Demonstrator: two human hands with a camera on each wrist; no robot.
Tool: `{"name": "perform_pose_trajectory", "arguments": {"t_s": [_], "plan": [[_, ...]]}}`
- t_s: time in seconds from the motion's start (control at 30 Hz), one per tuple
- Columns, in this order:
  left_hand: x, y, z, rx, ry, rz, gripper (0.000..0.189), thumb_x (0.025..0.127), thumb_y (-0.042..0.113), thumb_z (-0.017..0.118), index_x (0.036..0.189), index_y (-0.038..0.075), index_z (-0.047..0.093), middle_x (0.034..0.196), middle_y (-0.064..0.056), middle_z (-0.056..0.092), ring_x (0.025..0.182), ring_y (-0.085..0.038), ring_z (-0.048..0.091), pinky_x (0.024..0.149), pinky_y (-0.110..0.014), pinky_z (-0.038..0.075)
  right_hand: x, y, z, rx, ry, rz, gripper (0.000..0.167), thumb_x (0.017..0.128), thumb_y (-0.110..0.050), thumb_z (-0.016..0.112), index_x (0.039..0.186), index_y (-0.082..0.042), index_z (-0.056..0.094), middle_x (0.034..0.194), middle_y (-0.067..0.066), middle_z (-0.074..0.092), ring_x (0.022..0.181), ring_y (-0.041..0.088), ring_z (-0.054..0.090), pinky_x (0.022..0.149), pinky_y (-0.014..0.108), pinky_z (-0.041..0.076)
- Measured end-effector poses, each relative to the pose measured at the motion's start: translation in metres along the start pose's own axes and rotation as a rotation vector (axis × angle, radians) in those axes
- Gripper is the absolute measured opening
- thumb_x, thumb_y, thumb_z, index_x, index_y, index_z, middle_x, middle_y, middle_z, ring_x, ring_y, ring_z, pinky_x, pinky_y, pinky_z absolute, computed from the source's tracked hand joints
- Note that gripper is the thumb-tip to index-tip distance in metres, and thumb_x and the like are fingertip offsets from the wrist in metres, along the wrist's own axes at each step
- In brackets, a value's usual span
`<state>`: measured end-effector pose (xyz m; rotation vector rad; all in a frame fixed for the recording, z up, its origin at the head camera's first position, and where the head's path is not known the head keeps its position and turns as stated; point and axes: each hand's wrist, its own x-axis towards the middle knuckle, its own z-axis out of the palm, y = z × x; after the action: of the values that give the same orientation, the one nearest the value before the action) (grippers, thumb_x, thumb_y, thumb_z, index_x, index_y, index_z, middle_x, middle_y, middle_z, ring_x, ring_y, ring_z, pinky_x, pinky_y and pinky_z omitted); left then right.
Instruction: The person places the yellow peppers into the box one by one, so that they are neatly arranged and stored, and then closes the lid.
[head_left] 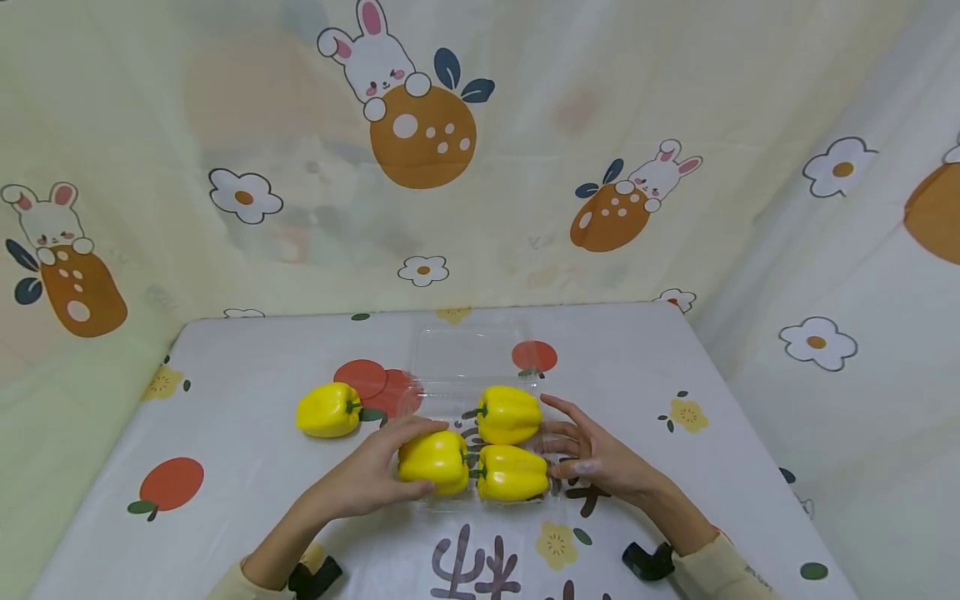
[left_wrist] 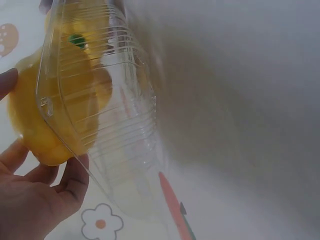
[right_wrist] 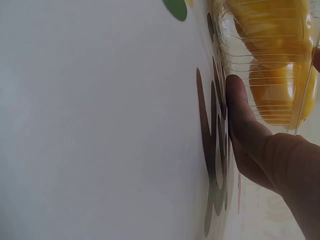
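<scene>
A clear plastic clamshell box [head_left: 438, 506] lies opened, its lid [head_left: 472, 354] folded away toward the back. My left hand [head_left: 375, 471] holds a yellow bell pepper [head_left: 435, 462] at the box's front left, thumb and fingers around its sides. That pepper [left_wrist: 55, 110] shows partly through the ribbed wall in the left wrist view. Two more yellow bell peppers, a rear one [head_left: 510, 414] and a front one [head_left: 513, 473], lie side by side in the right half, stems facing left. My right hand [head_left: 600, 458] rests along the box's right side, fingers spread and against the wall.
Another yellow bell pepper [head_left: 328, 410] lies on the table left of the box. The white cloth [head_left: 247, 483] is printed with fruit, flowers and dark lettering. Patterned curtains [head_left: 525, 217] stand behind and at the sides. Black wrist devices [head_left: 648, 561] sit near both sleeves.
</scene>
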<state>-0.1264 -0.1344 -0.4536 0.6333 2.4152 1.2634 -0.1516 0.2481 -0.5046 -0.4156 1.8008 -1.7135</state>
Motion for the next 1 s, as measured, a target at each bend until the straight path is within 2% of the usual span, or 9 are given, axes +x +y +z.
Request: {"name": "perform_pose_trajectory", "arguments": {"t_s": [0.07, 0.27, 0.43, 0.6, 1.0], "plan": [[0.0003, 0.0004, 0.0005, 0.011, -0.002, -0.001, 0.068, 0.088, 0.028, 0.086, 0.15, 0.028, 0.058, 0.157, -0.003, 0.055, 0.157, -0.041, 0.036, 0.122, -0.072, 0.032, 0.0001, 0.0001, 0.0, -0.005, 0.003, 0.002, 0.106, 0.088, -0.014, 0.071, 0.171, -0.024, 0.006, 0.167, 0.03, 0.029, 0.135, 0.03, 0.057, 0.102, 0.036, 0.059], [0.0004, -0.0008, 0.0024, 0.047, -0.003, 0.036, 0.069, 0.087, 0.026, 0.086, 0.15, 0.028, 0.058, 0.156, -0.003, 0.057, 0.146, -0.035, 0.049, 0.12, -0.067, 0.039, 0.0004, 0.0001, 0.0006, -0.012, 0.008, 0.0, 0.106, 0.088, -0.014, 0.072, 0.171, -0.025, 0.007, 0.168, 0.031, 0.028, 0.136, 0.032, 0.056, 0.102, 0.036, 0.059], [-0.0007, -0.0013, 0.0048, 0.087, -0.004, 0.047, 0.071, 0.086, 0.025, 0.087, 0.15, 0.028, 0.058, 0.154, -0.003, 0.058, 0.14, -0.032, 0.053, 0.117, -0.064, 0.044, 0.0008, 0.0013, 0.0013, -0.023, 0.014, -0.001, 0.106, 0.089, -0.013, 0.073, 0.171, -0.026, 0.008, 0.168, 0.031, 0.028, 0.136, 0.033, 0.056, 0.102, 0.036, 0.059], [-0.0009, -0.0009, 0.0053, 0.092, -0.01, 0.052, 0.071, 0.086, 0.023, 0.087, 0.151, 0.024, 0.058, 0.154, -0.004, 0.058, 0.14, -0.031, 0.053, 0.117, -0.063, 0.044, 0.0015, 0.0025, 0.001, -0.03, 0.014, -0.002, 0.105, 0.089, -0.013, 0.073, 0.171, -0.026, 0.009, 0.167, 0.03, 0.028, 0.137, 0.034, 0.055, 0.102, 0.036, 0.059], [0.0, -0.002, 0.0092, 0.127, -0.033, 0.031, 0.071, 0.088, 0.026, 0.086, 0.153, 0.025, 0.056, 0.155, -0.005, 0.056, 0.14, -0.029, 0.051, 0.117, -0.06, 0.047, 0.002, 0.0031, 0.0018, -0.028, 0.017, -0.013, 0.107, 0.09, -0.011, 0.075, 0.171, -0.023, 0.006, 0.167, 0.031, 0.029, 0.14, 0.039, 0.053, 0.103, 0.035, 0.059]]}}
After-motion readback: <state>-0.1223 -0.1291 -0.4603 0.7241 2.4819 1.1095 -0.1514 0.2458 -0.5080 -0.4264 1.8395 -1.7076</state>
